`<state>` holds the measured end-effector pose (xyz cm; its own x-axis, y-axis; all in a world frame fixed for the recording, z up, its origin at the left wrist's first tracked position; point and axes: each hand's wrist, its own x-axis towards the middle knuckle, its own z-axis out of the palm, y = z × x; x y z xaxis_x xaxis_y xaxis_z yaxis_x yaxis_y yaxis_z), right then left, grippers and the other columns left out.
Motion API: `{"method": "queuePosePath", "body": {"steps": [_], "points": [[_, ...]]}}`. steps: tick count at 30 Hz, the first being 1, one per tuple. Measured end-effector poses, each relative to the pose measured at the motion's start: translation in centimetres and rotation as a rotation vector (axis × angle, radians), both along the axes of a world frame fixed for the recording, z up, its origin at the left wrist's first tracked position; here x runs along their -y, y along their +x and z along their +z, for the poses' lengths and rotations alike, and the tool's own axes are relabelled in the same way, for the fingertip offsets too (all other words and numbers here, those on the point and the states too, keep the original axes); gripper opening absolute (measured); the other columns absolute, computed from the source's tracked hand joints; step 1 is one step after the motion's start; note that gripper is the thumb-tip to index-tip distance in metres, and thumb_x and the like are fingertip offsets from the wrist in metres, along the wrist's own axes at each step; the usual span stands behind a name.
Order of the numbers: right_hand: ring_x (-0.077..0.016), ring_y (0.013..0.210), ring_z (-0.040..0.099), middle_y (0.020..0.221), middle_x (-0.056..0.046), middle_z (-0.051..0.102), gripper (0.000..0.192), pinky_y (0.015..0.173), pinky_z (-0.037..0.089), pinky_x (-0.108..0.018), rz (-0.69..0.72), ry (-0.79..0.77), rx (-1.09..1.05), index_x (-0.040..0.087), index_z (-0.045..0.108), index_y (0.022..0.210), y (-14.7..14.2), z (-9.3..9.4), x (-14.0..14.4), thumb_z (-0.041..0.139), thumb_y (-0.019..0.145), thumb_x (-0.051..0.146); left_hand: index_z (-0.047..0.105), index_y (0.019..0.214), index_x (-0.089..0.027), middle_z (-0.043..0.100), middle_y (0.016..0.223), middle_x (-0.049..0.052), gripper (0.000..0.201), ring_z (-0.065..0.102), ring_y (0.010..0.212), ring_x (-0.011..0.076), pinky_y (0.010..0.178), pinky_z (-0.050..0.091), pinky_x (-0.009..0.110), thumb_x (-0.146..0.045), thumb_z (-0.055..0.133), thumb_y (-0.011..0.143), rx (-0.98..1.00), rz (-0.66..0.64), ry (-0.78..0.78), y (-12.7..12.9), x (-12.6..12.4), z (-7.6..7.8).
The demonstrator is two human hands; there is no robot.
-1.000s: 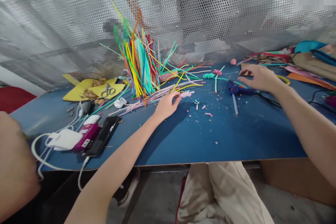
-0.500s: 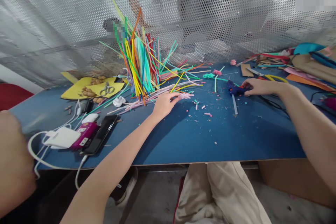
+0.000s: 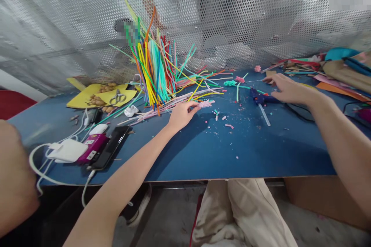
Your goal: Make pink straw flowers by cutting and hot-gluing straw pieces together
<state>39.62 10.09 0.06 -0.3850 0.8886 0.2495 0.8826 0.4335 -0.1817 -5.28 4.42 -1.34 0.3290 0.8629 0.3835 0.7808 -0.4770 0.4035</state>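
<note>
My left hand (image 3: 183,115) pinches a pale pink fuzzy piece (image 3: 206,103), which looks like a small flower shaped from pipe cleaner, just above the table. My right hand (image 3: 285,89) is open, its fingers reaching forward just behind a dark blue glue gun (image 3: 257,96). The glue gun lies on the table with a clear glue stick (image 3: 264,115) jutting toward me. Left of it are a green fuzzy piece (image 3: 230,83) and a coral-pink one (image 3: 239,79). Small pink and green clippings (image 3: 228,126) are scattered between my hands.
A tall bunch of coloured pipe cleaners (image 3: 153,73) stands by the perforated metal screen (image 3: 232,15). Scissors (image 3: 118,97) rest on yellow sheets (image 3: 82,98). A phone (image 3: 111,148), white charger (image 3: 68,151) and cables lie left. Another person's arm (image 3: 16,177) is at the left edge.
My right hand has let go of the glue gun and moved up and away from it. The gun's glue stick has swung slightly right. My left hand stays nearly still with the pink piece.
</note>
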Motion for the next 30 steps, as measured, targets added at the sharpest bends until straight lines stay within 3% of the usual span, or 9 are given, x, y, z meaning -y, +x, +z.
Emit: {"method": "queuePosePath", "body": {"steps": [2, 5, 7, 9, 11, 16, 20, 25, 30], "points": [[-0.0224, 0.103, 0.062, 0.122, -0.016, 0.063, 0.043, 0.099, 0.045, -0.036, 0.105, 0.113, -0.1, 0.015, 0.055, 0.131, -2.6, 1.0, 1.4, 0.055, 0.089, 0.019, 0.078, 0.109, -0.026, 0.078, 0.105, 0.0, 0.03, 0.069, 0.085, 0.0195, 0.077, 0.048, 0.03, -0.045, 0.057, 0.1, -0.014, 0.005, -0.006, -0.2, -0.2, -0.1], [-0.021, 0.094, 0.064, 0.112, -0.01, 0.069, 0.027, 0.088, 0.05, -0.036, 0.303, 0.091, -0.17, 0.02, 0.062, 0.118, -7.2, 1.2, 3.7, 0.053, 0.094, 0.028, 0.078, 0.106, -0.024, 0.079, 0.101, 0.001, 0.031, 0.069, 0.082, 0.0191, 0.077, 0.049, 0.03, -0.043, 0.055, 0.1, -0.024, 0.016, -0.008, -0.5, -0.6, -0.2], [-0.0215, 0.095, 0.065, 0.117, -0.008, 0.068, 0.036, 0.088, 0.052, -0.038, 0.407, 0.045, -0.175, 0.023, 0.058, 0.129, -10.2, 0.5, 5.0, 0.053, 0.094, 0.03, 0.077, 0.106, -0.023, 0.079, 0.098, 0.001, 0.031, 0.068, 0.078, 0.0184, 0.075, 0.049, 0.03, -0.042, 0.054, 0.101, -0.019, 0.029, 0.007, -0.6, -0.6, -0.2], [-0.0223, 0.097, 0.066, 0.126, -0.009, 0.065, 0.054, 0.087, 0.055, -0.04, 0.48, 0.005, -0.179, 0.024, 0.044, 0.146, -12.6, -0.5, 6.0, 0.054, 0.093, 0.029, 0.076, 0.108, -0.022, 0.078, 0.099, 0.002, 0.03, 0.069, 0.079, 0.0184, 0.077, 0.05, 0.03, -0.04, 0.054, 0.101, -0.011, 0.042, 0.038, -0.6, -0.6, -0.2], [-0.0239, 0.102, 0.066, 0.13, -0.011, 0.063, 0.055, 0.09, 0.055, -0.042, 0.523, 0.007, -0.156, 0.023, 0.041, 0.148, -14.2, -1.3, 6.6, 0.053, 0.094, 0.029, 0.076, 0.11, -0.021, 0.078, 0.104, 0.004, 0.028, 0.069, 0.084, 0.0193, 0.081, 0.051, 0.031, -0.038, 0.056, 0.1, -0.014, 0.04, 0.068, -0.4, -0.5, -0.3], [-0.028, 0.12, 0.059, 0.129, -0.011, 0.063, 0.031, 0.104, 0.047, -0.047, 0.537, 0.094, -0.078, 0.02, 0.061, 0.126, -15.3, -2.5, 6.1, 0.051, 0.099, 0.033, 0.075, 0.106, -0.02, 0.077, 0.105, 0.004, 0.023, 0.07, 0.091, 0.0208, 0.085, 0.052, 0.033, -0.036, 0.059, 0.098, -0.039, 0.022, 0.099, 0.0, -0.4, -0.5], [-0.027, 0.118, 0.056, 0.133, -0.009, 0.063, 0.034, 0.101, 0.044, -0.046, 0.549, 0.131, -0.03, 0.025, 0.062, 0.132, -15.5, -3.2, 5.6, 0.047, 0.103, 0.032, 0.075, 0.106, -0.021, 0.077, 0.106, 0.004, 0.022, 0.07, 0.094, 0.0216, 0.087, 0.052, 0.035, -0.035, 0.06, 0.098, -0.04, 0.048, 0.132, -0.1, -0.5, -0.6], [-0.0243, 0.107, 0.056, 0.115, -0.007, 0.069, 0.028, 0.096, 0.039, -0.04, 0.485, 0.149, 0.033, 0.023, 0.07, 0.105, -16.6, -3.6, 5.8, 0.045, 0.105, 0.037, 0.075, 0.106, -0.022, 0.077, 0.103, 0.004, 0.02, 0.07, 0.093, 0.0215, 0.087, 0.052, 0.035, -0.034, 0.061, 0.097, -0.054, 0.046, 0.139, 0.0, -0.3, -0.6], [-0.0234, 0.103, 0.056, 0.111, -0.007, 0.067, 0.029, 0.09, 0.037, -0.037, 0.478, 0.158, 0.057, 0.022, 0.067, 0.101, -16.7, -3.6, 5.8, 0.043, 0.106, 0.037, 0.075, 0.1, -0.021, 0.077, 0.103, 0.005, 0.019, 0.07, 0.095, 0.0225, 0.085, 0.052, 0.036, -0.034, 0.061, 0.097, -0.086, 0.035, 0.186, 0.2, -0.3, -0.7]]}}
